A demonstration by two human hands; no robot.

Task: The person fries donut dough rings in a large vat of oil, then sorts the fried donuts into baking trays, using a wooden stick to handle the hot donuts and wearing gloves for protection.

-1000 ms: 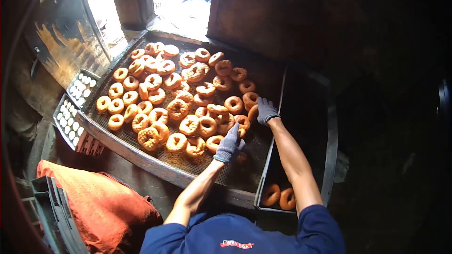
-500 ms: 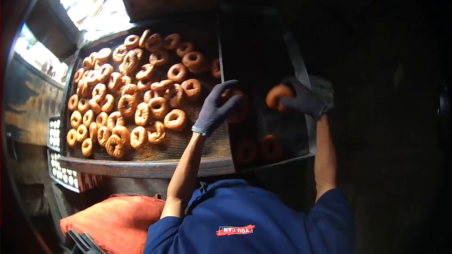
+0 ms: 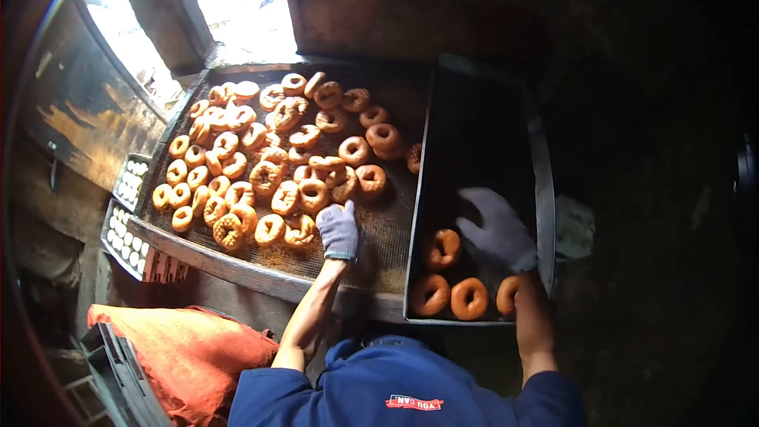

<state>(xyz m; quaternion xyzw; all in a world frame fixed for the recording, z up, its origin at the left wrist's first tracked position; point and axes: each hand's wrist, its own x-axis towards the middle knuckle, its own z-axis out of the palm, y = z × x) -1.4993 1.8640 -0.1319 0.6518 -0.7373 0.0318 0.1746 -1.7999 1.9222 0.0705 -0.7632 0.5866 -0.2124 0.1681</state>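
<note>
My left hand (image 3: 338, 231), in a grey knit glove, is at the front right edge of a spread of brown ring doughnuts (image 3: 265, 178). Its fingers are closed around a doughnut (image 3: 346, 205), which they mostly cover. My right hand (image 3: 500, 229), also gloved, hovers over a dark metal tray (image 3: 545, 213), slightly blurred, with thumb and fingers apart and nothing in them. Near its front end the tray holds several doughnuts (image 3: 469, 299), one partly hidden by my right forearm.
The loose doughnuts lie on a wire mesh rack (image 3: 386, 257) with a wooden front rail (image 3: 229, 265). Crates of pale round pieces (image 3: 126, 241) stand at lower left. An orange cloth (image 3: 178, 356) is beside my body, and a bright window (image 3: 237, 0) is at the back.
My left hand has moved from the tray's near side left onto a doughnut on the rack. My right hand has let go of its doughnut; more doughnuts now lie in the tray. The view has shifted.
</note>
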